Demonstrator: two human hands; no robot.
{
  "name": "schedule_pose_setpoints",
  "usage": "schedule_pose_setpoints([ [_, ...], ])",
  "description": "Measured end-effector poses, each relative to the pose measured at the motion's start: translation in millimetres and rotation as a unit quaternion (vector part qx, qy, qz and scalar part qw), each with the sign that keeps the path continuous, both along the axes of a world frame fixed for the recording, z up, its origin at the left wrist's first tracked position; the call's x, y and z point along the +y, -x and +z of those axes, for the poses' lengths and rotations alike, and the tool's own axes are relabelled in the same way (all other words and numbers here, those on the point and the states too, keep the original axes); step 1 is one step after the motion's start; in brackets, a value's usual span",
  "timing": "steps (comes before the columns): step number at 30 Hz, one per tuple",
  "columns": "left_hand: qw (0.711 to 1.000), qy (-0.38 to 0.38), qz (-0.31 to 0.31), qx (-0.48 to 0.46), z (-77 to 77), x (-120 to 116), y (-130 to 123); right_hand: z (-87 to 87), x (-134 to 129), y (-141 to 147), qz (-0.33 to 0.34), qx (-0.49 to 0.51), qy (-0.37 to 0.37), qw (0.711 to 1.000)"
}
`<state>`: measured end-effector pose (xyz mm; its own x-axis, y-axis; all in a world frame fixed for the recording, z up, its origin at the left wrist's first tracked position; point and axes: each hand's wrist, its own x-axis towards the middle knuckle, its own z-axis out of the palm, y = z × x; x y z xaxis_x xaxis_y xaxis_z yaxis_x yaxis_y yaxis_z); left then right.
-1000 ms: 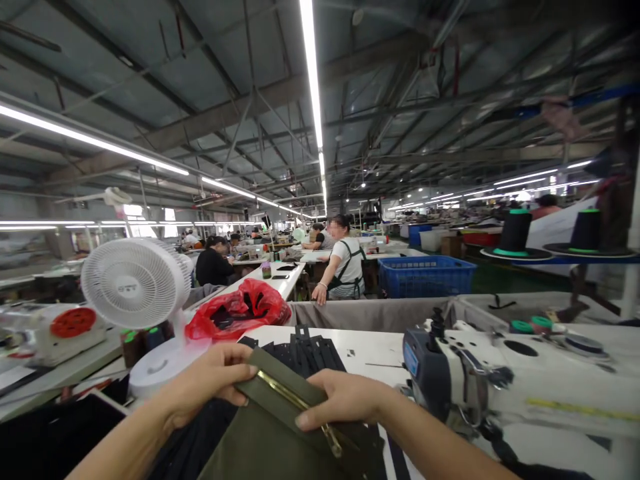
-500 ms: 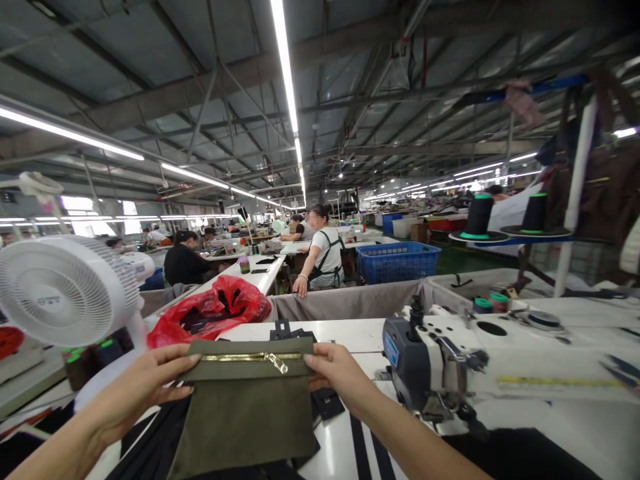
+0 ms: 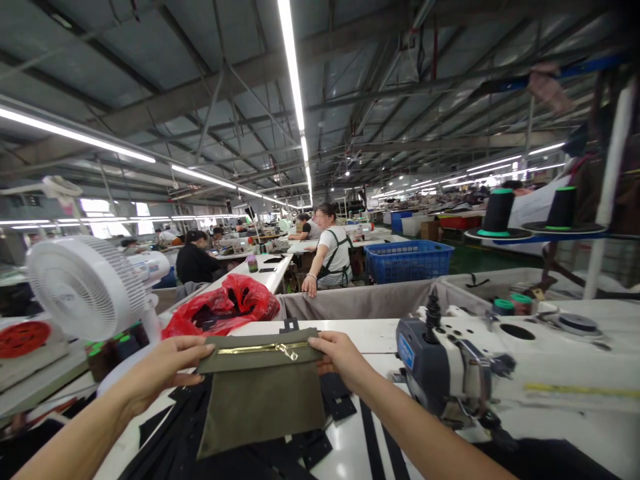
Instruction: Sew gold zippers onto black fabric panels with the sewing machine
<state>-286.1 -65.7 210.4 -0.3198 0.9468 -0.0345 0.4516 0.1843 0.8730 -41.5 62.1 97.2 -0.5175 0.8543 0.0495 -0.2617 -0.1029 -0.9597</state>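
Observation:
An olive-green zippered fabric panel (image 3: 263, 403) hangs between my two hands over the white table. Along its top band runs a gold zipper (image 3: 245, 349), its pull lying toward the right end. My left hand (image 3: 173, 367) pinches the upper left corner, thumb behind and fingers in front or on the edge. At the upper right corner, my right hand (image 3: 343, 357) grips with thumb and fingers closed on the cloth. Below and behind the panel lie black fabric pieces (image 3: 170, 427) and dark strips.
A sewing machine (image 3: 425, 360) stands at the right, thread cones (image 3: 497, 210) above it. At the left is a white fan (image 3: 85, 287). A red plastic bag (image 3: 225, 307) lies behind the panel. Farther back are a person (image 3: 330, 253) and a blue crate (image 3: 407, 260).
The surroundings have shifted right in view as the camera turned slightly left. The panel, still held at both corners, now shows its lower edge, and its right end is tilted a little higher.

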Motion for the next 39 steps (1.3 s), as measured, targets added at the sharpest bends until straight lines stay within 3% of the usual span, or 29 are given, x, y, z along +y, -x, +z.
schedule_pose_setpoints([
  [3, 0.998, 0.04, -0.031, -0.022, 9.1, -4, 5, -6.5, 6, 12, 0.024, 0.019, 0.003, 1.0],
  [8, 0.999, 0.04, 0.003, -0.008, 23.9, -12, 4, -12.1, 18, 43, 0.045, 0.037, 0.008, 0.998],
  [16, 0.997, 0.039, 0.053, 0.028, 33.3, -14, 10, -3.2, 21, 73, 0.045, 0.038, 0.02, 0.998],
  [28, 0.992, 0.018, 0.093, 0.088, 31.9, -6, 15, 0.5, 23, 81, 0.019, 0.02, 0.031, 0.999],
  [39, 0.995, 0.032, 0.085, 0.049, 35.9, -2, 21, 9.3, 20, 78, 0.008, 0.013, 0.043, 0.999],
])
